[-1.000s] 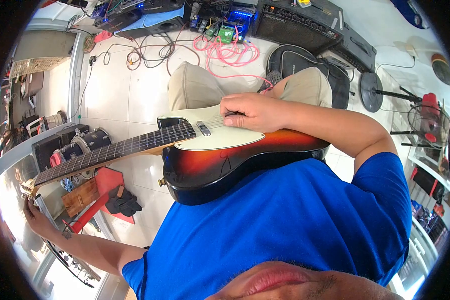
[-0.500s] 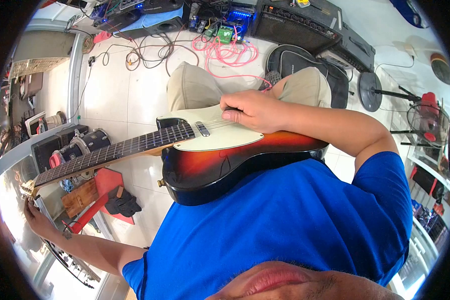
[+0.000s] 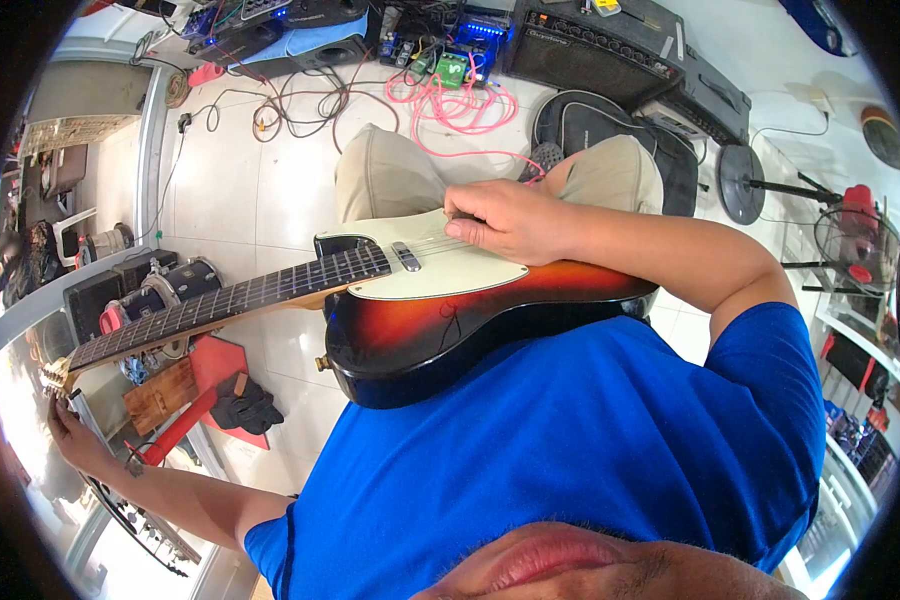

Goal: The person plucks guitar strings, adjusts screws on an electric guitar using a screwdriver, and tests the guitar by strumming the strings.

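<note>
A sunburst electric guitar (image 3: 410, 335) with a cream pickguard lies across my lap, its neck pointing left. At the headstock (image 3: 57, 375), the fingers of my left hand (image 3: 68, 432) are bent against the tuning pegs, which are small and overexposed here. My right hand (image 3: 510, 220) rests over the strings near the bridge, thumb and fingers curled together. Whatever is between those fingertips, if anything, is hidden. A metal neck pickup (image 3: 406, 257) shows just left of that hand.
Beyond my knees stand a guitar amplifier (image 3: 595, 50) and a black padded bag (image 3: 675, 165). A coiled pink cable (image 3: 460, 105) lies by several effect pedals (image 3: 452, 68). Drums (image 3: 185, 283) and a red stand-like piece (image 3: 215, 370) sit beneath the neck.
Both hands keep nearly the same places, and the guitar shifts only very slightly. A dark shape has come into view beyond the glass at the far left.
</note>
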The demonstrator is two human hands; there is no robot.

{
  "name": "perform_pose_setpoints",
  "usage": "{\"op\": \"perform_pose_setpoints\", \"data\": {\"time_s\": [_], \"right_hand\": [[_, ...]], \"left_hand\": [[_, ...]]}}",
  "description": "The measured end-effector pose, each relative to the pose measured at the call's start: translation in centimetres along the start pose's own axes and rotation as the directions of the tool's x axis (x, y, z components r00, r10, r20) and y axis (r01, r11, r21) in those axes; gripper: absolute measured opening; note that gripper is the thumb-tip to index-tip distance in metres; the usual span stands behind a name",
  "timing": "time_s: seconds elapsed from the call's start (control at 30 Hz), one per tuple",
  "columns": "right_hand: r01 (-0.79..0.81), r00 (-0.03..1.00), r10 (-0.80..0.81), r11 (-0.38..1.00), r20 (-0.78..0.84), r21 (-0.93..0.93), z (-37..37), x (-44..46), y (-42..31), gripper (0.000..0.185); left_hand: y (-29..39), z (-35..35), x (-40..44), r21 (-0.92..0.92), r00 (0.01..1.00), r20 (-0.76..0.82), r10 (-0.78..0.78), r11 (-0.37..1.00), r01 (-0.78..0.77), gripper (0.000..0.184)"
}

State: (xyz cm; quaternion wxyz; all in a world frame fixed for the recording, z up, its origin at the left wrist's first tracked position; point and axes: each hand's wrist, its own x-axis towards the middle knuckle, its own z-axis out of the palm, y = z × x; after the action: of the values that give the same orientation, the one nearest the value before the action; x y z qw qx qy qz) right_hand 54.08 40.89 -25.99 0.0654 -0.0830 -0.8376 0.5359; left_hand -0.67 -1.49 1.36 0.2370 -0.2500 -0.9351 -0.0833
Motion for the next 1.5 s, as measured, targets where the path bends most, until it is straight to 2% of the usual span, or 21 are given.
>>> {"op": "perform_pose_setpoints", "data": {"time_s": [0.17,0.27,0.37,0.57,0.67,0.87,1.07,1.17,1.27,1.37,1.5], "right_hand": [[0.0,1.0,0.0,1.0,-0.004,0.018,-0.1,0.1,0.1,0.027],[-0.005,1.0,0.005,1.0,0.002,0.016,-0.1,0.1,0.2,0.025],[-0.009,1.0,0.009,1.0,0.009,0.014,-0.3,0.1,-0.1,0.024],[0.066,0.996,-0.074,0.99,0.053,0.127,0.2,0.6,0.8,0.023],[-0.143,0.988,0.137,0.985,0.065,0.098,-0.1,0.5,0.1,0.024],[-0.075,0.997,0.073,0.996,0.032,0.056,0.1,0.4,0.3,0.025],[-0.088,0.995,0.086,0.994,0.044,0.066,0.1,0.3,0.3,0.026],[-0.088,0.995,0.082,0.99,0.059,0.11,-0.1,0.3,0.3,0.025],[0.008,0.997,-0.016,0.994,0.071,0.108,0.3,0.4,1.1,0.024],[-0.035,0.994,0.019,0.989,0.11,0.141,0.2,0.6,1.0,0.023],[-0.058,0.993,0.043,0.989,0.114,0.137,0.2,0.6,0.9,0.022]], "left_hand": [[-1.7,0.5,0.7,-0.099,1.0,0.015,-0.025,0.995,0.026,0.037],[-1.1,0.2,0.4,-0.05,1.0,0.021,-0.003,0.999,0.004,0.037],[-0.3,0.2,0.2,-0.08,1.0,0.003,-0.027,0.996,0.027,0.037],[-1.7,0.3,0.9,-0.01,0.999,-0.041,-0.026,1.0,0.025,0.037],[-1.1,0.5,0.8,-0.058,0.995,-0.014,-0.101,0.993,0.1,0.037],[-2.6,0.4,2.0,0.048,0.998,-0.023,-0.056,0.997,0.057,0.04],[-4.5,0.5,3.3,0.156,0.997,-0.059,0.054,0.987,-0.044,0.044],[-3.8,0.4,3.2,0.144,0.998,-0.058,0.006,0.99,0.002,0.046],[-3.9,0.4,3.4,0.161,0.999,-0.046,-0.004,0.987,0.011,0.047],[-6.1,0.8,4.3,0.161,1.0,-0.017,-0.025,0.987,0.028,0.049],[-4.7,0.6,3.6,0.179,0.998,-0.04,-0.041,0.983,0.047,0.05]]}}
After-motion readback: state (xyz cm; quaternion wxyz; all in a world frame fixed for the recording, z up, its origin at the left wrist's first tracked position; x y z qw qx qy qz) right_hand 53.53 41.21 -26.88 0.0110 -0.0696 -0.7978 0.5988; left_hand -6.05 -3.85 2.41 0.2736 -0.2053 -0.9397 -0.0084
